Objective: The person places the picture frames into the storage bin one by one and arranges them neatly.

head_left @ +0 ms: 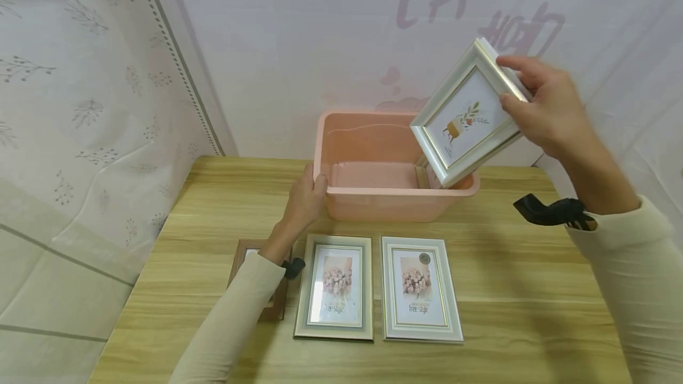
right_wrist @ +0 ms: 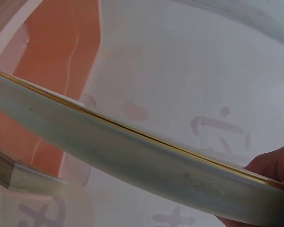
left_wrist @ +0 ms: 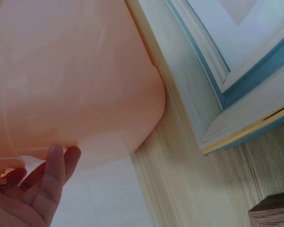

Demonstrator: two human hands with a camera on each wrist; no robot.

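My right hand (head_left: 555, 108) pinches a pale picture frame (head_left: 434, 159) by its upper right side, fingers behind and thumb in front. The picture frame tilts over the right end of a pink plastic bin (head_left: 384, 203) and shows a small plant print. From the right wrist, the frame's edge (right_wrist: 132, 156) crosses the view, and part of the right hand (right_wrist: 277, 168) shows at its end. My left hand (head_left: 304, 200) grips the bin's left rim; its fingers (left_wrist: 54, 170) show against the bin's wall (left_wrist: 85, 85). Inside the bin, another frame (head_left: 421, 175) is partly hidden.
In front of the bin, a champagne-coloured frame (head_left: 301, 313) and a white frame (head_left: 453, 313) lie face up on the wood-grain table (head_left: 512, 289). A brown frame (head_left: 276, 311) lies partly under my left forearm. Patterned cloth (head_left: 277, 46) hangs behind the table.
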